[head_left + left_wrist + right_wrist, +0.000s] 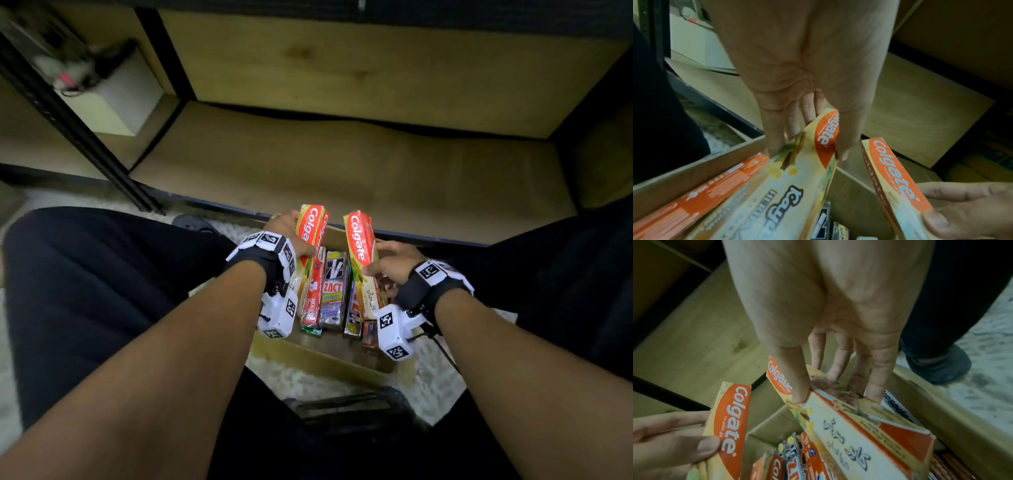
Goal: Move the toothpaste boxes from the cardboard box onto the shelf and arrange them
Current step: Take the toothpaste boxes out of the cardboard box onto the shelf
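Observation:
Each hand holds a yellow and red Colgate box over the open cardboard box (pixel 318 359). My left hand (pixel 291 233) grips the left Colgate box (pixel 310 233), thumb on one face and fingers behind it, as the left wrist view shows (pixel 818 146). My right hand (pixel 397 260) pinches the right Colgate box (pixel 361 246) between thumb and fingers (pixel 838 415). Both boxes tilt upward, far ends raised. Several more toothpaste boxes lie in the cardboard box, among them a dark ZACT box (pixel 334 291). The wooden shelf board (pixel 342 178) lies bare just beyond.
The cardboard box sits on a pale carpet (pixel 308 380) between my dark-trousered legs (pixel 102 291). A black shelf post (pixel 85 137) stands at the left. A white block (pixel 116 99) with a blurred object sits in the neighbouring bay.

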